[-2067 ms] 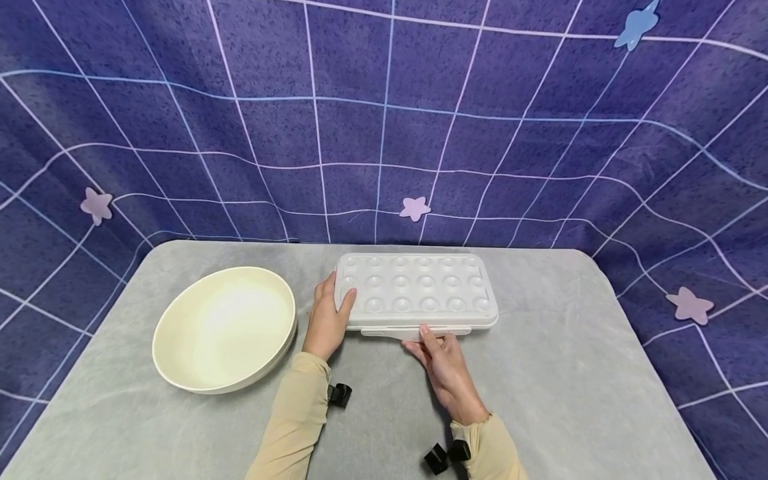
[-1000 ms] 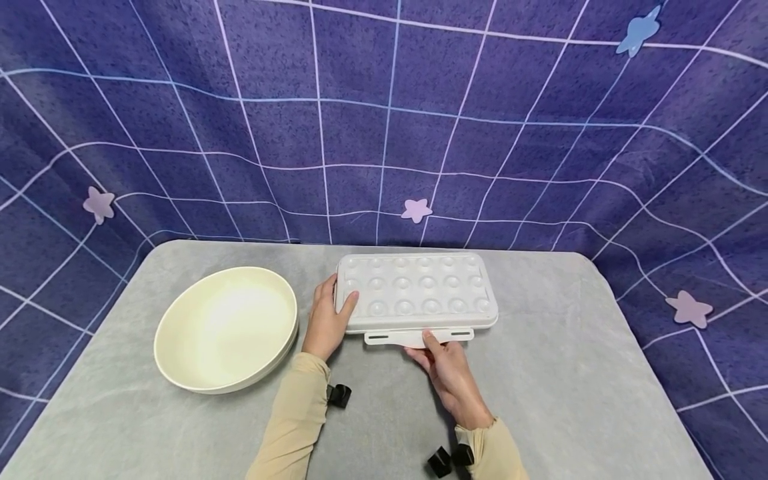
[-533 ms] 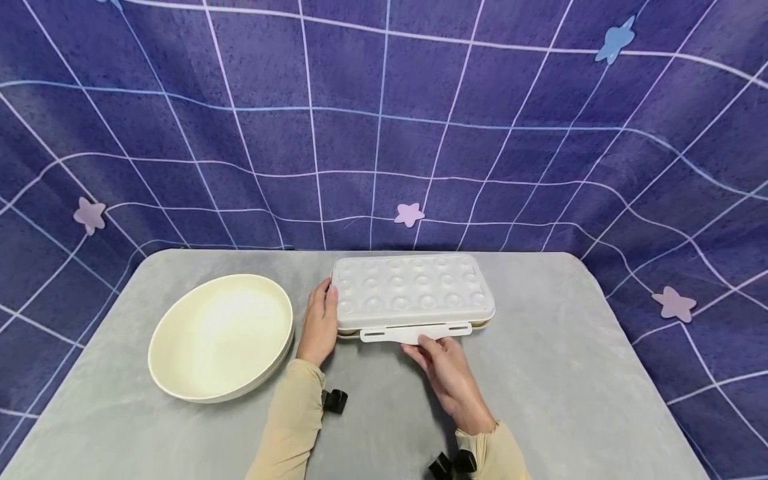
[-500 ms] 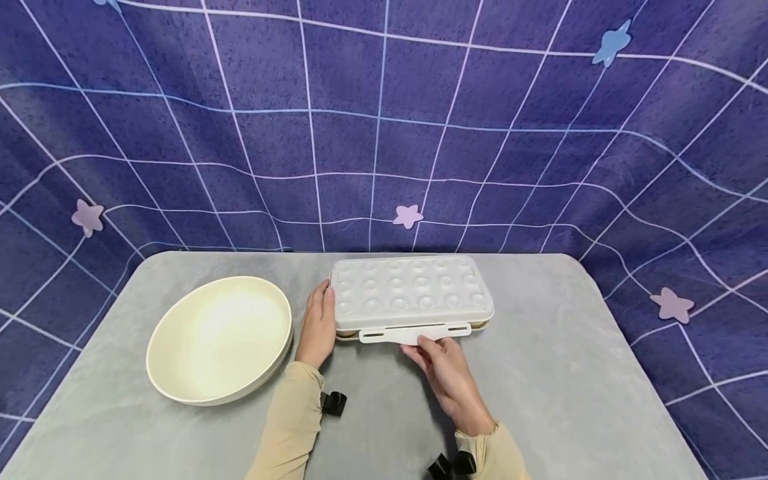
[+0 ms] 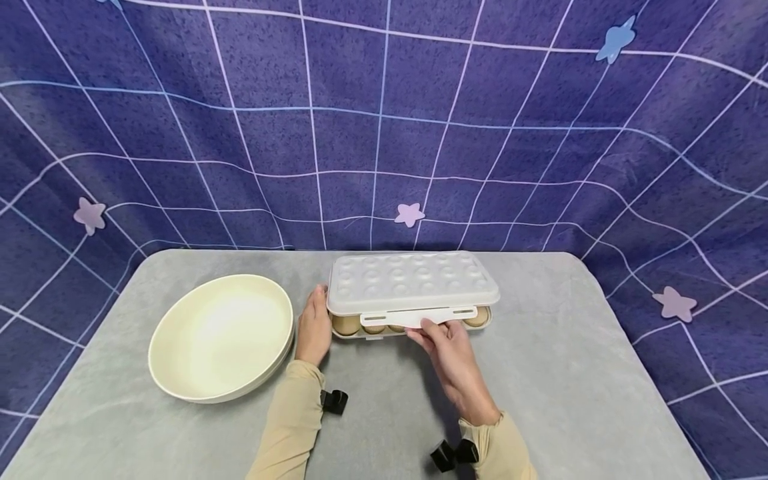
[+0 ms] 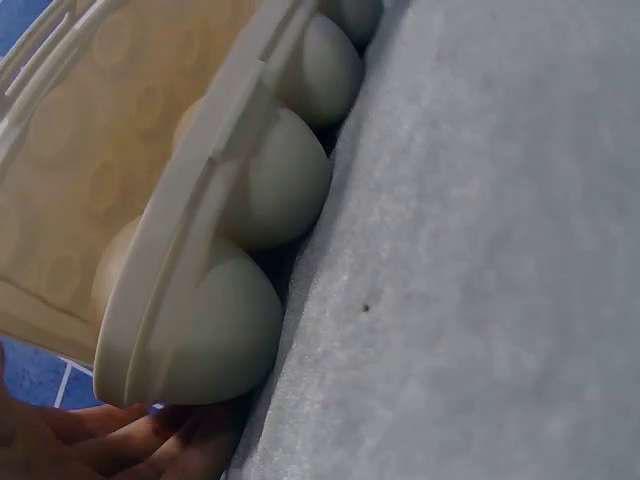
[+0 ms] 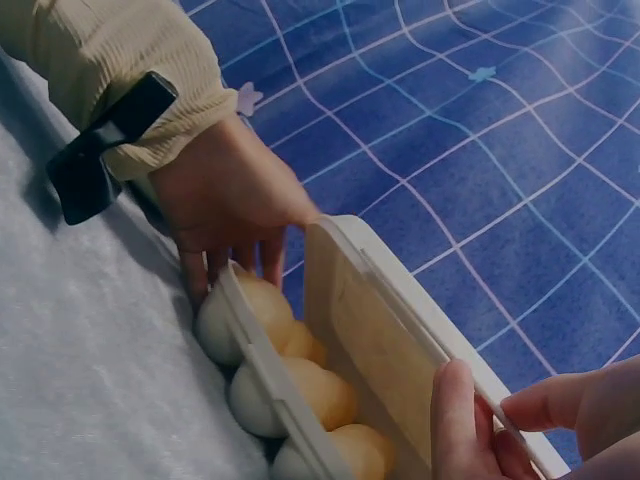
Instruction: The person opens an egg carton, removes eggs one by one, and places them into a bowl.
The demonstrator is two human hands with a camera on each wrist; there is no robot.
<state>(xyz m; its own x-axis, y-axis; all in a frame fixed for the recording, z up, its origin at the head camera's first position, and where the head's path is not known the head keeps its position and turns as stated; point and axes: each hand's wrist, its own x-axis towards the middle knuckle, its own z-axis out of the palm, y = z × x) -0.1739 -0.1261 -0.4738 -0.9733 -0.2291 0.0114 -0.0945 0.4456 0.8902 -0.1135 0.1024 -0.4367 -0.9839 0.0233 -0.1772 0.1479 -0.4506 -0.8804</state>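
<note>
A white plastic egg box (image 5: 414, 273) with a dimpled lid lies near the table's back edge. Its lid is raised a little at the front, and brown eggs (image 5: 346, 325) show in the gap. My right hand (image 5: 453, 363) pinches the lid's front latch flap (image 5: 390, 318) between thumb and fingers. Flat against the box's left end, my left hand (image 5: 314, 330) rests with its fingers extended. In the right wrist view, several eggs (image 7: 310, 390) sit in the tray's cups under the tilted lid. The rounded cups (image 6: 215, 330) of the tray touch the tabletop in the left wrist view.
A large cream bowl (image 5: 222, 340) stands on the grey table (image 5: 570, 373), left of my left hand. Behind the table hangs a dark blue cloth (image 5: 348, 140) with grid lines and star shapes.
My right hand has pulled the latch flap outward and lifted the lid's front edge, so the eggs came into sight. My left thumb has moved off the lid to the box's side.
</note>
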